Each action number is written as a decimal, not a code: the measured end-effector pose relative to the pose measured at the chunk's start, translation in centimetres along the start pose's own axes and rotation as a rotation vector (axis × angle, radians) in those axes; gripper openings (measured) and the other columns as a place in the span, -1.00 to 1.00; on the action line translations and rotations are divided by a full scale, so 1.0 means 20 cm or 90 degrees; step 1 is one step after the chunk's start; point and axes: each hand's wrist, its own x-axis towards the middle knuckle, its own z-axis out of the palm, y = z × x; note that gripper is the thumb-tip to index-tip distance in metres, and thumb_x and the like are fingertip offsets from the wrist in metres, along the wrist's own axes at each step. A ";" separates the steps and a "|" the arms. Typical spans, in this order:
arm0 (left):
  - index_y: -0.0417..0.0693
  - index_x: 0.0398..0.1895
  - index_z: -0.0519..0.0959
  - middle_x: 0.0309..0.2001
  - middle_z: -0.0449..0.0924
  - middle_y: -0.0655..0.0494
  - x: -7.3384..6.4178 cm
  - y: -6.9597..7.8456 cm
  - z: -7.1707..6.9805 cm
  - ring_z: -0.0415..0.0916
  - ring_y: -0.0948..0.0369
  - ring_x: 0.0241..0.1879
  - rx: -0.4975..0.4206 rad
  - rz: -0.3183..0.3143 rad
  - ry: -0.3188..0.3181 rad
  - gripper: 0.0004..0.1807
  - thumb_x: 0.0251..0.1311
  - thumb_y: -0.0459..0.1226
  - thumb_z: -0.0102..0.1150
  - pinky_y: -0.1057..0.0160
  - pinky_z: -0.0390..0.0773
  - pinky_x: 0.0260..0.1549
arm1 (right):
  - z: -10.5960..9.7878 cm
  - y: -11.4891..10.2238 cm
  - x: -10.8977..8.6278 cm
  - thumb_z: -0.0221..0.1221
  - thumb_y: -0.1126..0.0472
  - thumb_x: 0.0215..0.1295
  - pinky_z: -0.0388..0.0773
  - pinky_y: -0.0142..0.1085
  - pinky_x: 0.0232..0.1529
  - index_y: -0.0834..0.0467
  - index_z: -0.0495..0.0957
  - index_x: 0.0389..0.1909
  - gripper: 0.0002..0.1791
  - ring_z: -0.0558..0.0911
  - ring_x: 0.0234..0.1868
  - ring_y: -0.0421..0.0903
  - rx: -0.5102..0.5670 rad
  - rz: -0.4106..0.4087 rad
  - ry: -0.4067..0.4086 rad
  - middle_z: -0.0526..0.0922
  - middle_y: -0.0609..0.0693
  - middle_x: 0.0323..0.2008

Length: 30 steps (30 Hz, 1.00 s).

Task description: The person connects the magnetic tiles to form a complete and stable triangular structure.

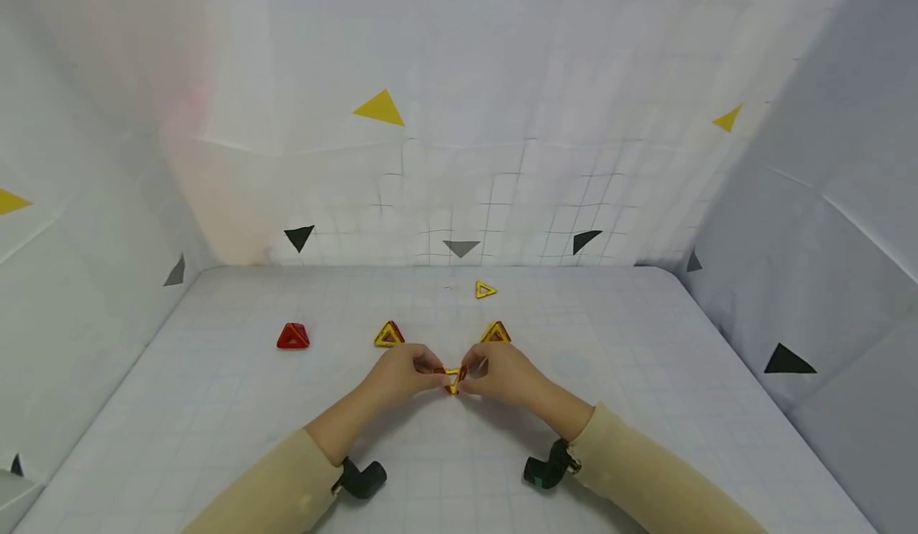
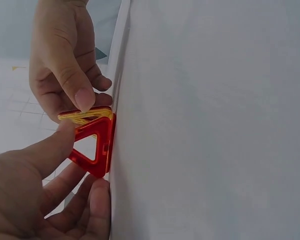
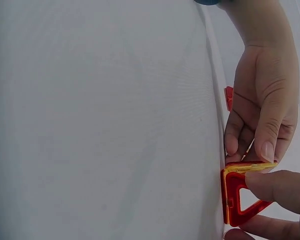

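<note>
Both hands meet over a small group of red and yellow triangular magnetic tiles at the middle of the table. My left hand [image 1: 403, 372] pinches a red triangle tile [image 2: 104, 140] between thumb and fingers. From the other side, my right hand [image 1: 505, 372] pinches another red tile [image 3: 235, 192] of the group. A yellow triangle tile [image 1: 452, 372] sits between the red ones, its edges touching theirs. In both wrist views the tiles stand tilted together on the table surface, partly covered by thumbs and fingertips.
A red tile pyramid [image 1: 292, 329] stands at the left. Two yellow-and-red pyramids, one left [image 1: 378, 341] and one right [image 1: 506, 332], stand just beyond the hands. Farther back lies a single yellow triangle tile [image 1: 478, 289]. White cloth walls [image 1: 459, 183] surround the white table [image 1: 215, 438].
</note>
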 end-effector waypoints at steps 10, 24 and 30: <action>0.03 -0.33 0.69 -0.37 0.66 0.25 0.01 0.01 0.00 0.59 0.28 -0.29 -0.017 -0.007 -0.004 -0.80 0.10 -0.11 0.49 0.24 0.59 -0.24 | 0.01 0.00 0.00 0.50 0.02 0.07 0.49 -0.33 -0.43 -0.03 0.65 -0.31 -0.75 0.54 -0.42 -0.26 -0.002 -0.012 0.011 0.65 -0.21 -0.37; 0.02 -0.35 0.69 -0.39 0.66 0.26 0.02 0.01 0.01 0.58 0.28 -0.30 -0.019 0.006 -0.005 -0.80 0.12 -0.09 0.47 0.23 0.58 -0.26 | 0.01 -0.01 0.01 0.48 0.08 0.08 0.49 -0.34 -0.43 0.00 0.65 -0.32 -0.78 0.52 -0.42 -0.23 -0.009 -0.015 0.012 0.66 -0.17 -0.38; 0.01 -0.35 0.69 -0.39 0.66 0.26 0.02 0.00 0.02 0.57 0.29 -0.31 -0.020 0.008 -0.004 -0.80 0.13 -0.10 0.47 0.23 0.58 -0.26 | 0.02 -0.01 0.01 0.49 0.08 0.09 0.49 -0.34 -0.41 -0.01 0.66 -0.31 -0.78 0.51 -0.42 -0.23 -0.011 -0.024 0.016 0.67 -0.19 -0.39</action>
